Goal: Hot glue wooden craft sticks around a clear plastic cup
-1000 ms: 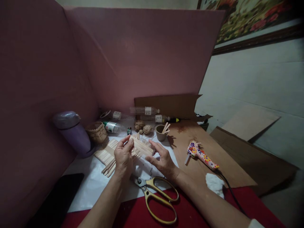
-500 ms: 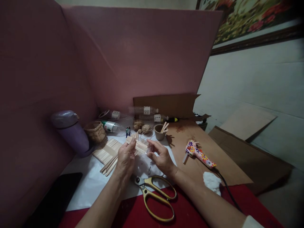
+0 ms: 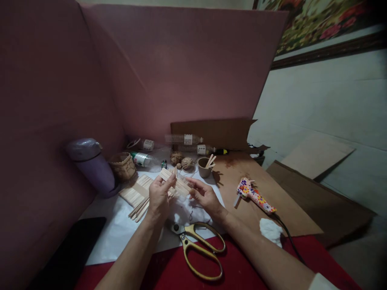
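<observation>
My left hand (image 3: 160,195) is closed on wooden craft sticks (image 3: 182,185) that lie slanted across a piece of clear plastic (image 3: 180,196). At the other end, my right hand (image 3: 206,197) pinches the sticks and plastic between thumb and fingers. Whether the sticks are fixed to the plastic I cannot tell. Beside my left hand lie a banded bundle of craft sticks (image 3: 137,192) and several loose sticks (image 3: 140,210). Gold-handled scissors (image 3: 203,246) rest below my hands, handles toward me.
A flowered glue gun (image 3: 255,196) with its cord lies on cardboard (image 3: 272,221) at right, near a white wad (image 3: 270,232). Behind are a small pot (image 3: 205,170) with sticks, twine balls (image 3: 176,157), plastic bottles (image 3: 142,159), a woven basket (image 3: 123,167) and a purple flask (image 3: 96,173).
The held sticks have tilted, and more of their length shows between my hands. My right thumb and fingers have closed in on their right end. The view has shifted slightly.
</observation>
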Demonstrator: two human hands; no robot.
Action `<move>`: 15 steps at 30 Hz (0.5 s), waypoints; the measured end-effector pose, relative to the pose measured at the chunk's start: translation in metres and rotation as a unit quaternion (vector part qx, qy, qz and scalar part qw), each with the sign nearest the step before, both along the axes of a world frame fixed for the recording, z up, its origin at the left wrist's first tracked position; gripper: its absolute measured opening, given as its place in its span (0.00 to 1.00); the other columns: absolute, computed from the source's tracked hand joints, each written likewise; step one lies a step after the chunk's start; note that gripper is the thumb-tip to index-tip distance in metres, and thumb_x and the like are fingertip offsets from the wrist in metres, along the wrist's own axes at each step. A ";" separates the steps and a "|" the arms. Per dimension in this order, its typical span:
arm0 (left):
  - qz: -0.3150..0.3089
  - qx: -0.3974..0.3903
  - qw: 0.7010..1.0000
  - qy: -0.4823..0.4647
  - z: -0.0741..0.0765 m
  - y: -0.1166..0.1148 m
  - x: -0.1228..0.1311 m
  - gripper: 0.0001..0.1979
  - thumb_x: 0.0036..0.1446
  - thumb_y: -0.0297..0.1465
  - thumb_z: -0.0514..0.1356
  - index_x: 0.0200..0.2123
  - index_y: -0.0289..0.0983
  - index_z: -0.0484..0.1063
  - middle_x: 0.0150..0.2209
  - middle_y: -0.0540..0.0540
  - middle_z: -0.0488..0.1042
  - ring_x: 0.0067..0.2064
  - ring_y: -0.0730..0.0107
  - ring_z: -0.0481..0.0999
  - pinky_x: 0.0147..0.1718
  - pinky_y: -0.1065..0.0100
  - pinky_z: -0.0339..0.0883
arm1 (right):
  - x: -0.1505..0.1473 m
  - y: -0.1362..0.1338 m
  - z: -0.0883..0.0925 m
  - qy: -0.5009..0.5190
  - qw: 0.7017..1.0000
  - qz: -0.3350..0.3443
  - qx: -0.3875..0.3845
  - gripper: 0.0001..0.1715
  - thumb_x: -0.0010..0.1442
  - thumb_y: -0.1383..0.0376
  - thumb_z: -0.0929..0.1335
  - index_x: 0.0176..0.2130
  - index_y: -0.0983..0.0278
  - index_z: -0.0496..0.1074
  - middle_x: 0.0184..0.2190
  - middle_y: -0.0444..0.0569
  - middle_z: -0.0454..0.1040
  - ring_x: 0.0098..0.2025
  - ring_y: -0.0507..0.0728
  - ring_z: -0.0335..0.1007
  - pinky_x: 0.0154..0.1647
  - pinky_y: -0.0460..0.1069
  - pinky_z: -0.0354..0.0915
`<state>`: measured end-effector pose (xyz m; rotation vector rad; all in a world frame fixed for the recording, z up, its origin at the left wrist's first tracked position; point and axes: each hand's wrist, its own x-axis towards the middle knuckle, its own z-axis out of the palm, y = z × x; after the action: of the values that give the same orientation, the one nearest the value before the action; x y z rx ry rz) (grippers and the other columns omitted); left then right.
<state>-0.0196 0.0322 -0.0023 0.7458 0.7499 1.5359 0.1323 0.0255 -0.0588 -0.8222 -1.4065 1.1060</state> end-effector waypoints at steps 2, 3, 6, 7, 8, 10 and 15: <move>0.012 0.016 1.000 0.012 -0.001 0.001 -0.001 0.23 0.33 0.34 0.77 0.34 0.34 0.75 0.29 0.49 0.80 0.26 0.73 0.77 0.28 0.73 0.69 | 0.001 0.000 -0.001 -0.012 1.000 0.011 0.000 0.38 0.57 0.43 0.70 0.59 0.61 0.72 0.41 0.50 0.77 0.33 0.53 0.70 0.37 0.51 0.71; 0.016 0.026 0.999 0.018 -0.002 0.001 -0.002 0.23 0.34 0.34 0.77 0.34 0.34 0.75 0.29 0.49 0.80 0.27 0.73 0.77 0.28 0.73 0.69 | 0.001 -0.001 -0.001 -0.016 1.000 0.015 0.002 0.39 0.58 0.42 0.69 0.60 0.61 0.72 0.42 0.51 0.78 0.34 0.54 0.72 0.39 0.52 0.72; 0.023 0.049 0.998 0.041 -0.003 0.001 -0.002 0.22 0.37 0.35 0.76 0.35 0.34 0.75 0.30 0.49 0.80 0.30 0.71 0.78 0.32 0.71 0.70 | 0.000 -0.001 -0.001 -0.026 0.999 0.017 0.015 0.44 0.53 0.41 0.72 0.61 0.62 0.70 0.49 0.55 0.77 0.45 0.59 0.74 0.47 0.55 0.71; 0.026 0.055 0.997 0.050 -0.003 0.001 -0.001 0.21 0.37 0.35 0.76 0.35 0.34 0.75 0.31 0.48 0.80 0.30 0.71 0.77 0.33 0.71 0.70 | 0.000 -0.001 -0.001 -0.034 0.999 0.013 0.022 0.46 0.51 0.41 0.73 0.61 0.62 0.70 0.51 0.57 0.76 0.47 0.61 0.74 0.48 0.55 0.71; 0.031 0.061 0.996 0.059 -0.003 0.001 -0.001 0.21 0.38 0.36 0.76 0.35 0.34 0.75 0.31 0.49 0.80 0.31 0.71 0.77 0.34 0.71 0.70 | 0.000 -0.001 0.000 -0.048 0.998 0.007 0.030 0.47 0.51 0.41 0.74 0.61 0.62 0.70 0.53 0.57 0.75 0.49 0.61 0.73 0.48 0.55 0.71; 0.045 0.074 0.993 0.081 -0.003 0.000 -0.002 0.20 0.39 0.37 0.75 0.34 0.35 0.75 0.30 0.49 0.79 0.31 0.70 0.76 0.35 0.71 0.70 | 0.000 -0.002 0.002 -0.084 0.995 -0.012 0.052 0.44 0.54 0.41 0.72 0.61 0.62 0.69 0.53 0.58 0.75 0.48 0.61 0.73 0.46 0.55 0.71; 0.062 0.143 0.966 0.206 -0.004 0.000 -0.008 0.11 0.47 0.36 0.71 0.31 0.37 0.77 0.29 0.48 0.76 0.33 0.67 0.73 0.38 0.68 0.68 | 0.004 -0.005 0.010 -0.121 0.973 -0.131 0.145 0.29 0.64 0.46 0.65 0.54 0.62 0.74 0.48 0.56 0.76 0.50 0.62 0.73 0.49 0.56 0.69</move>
<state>-0.0277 0.0320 -0.0062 1.2811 0.9013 1.6428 0.1362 0.0210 -0.0491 -0.9187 -1.5633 0.5942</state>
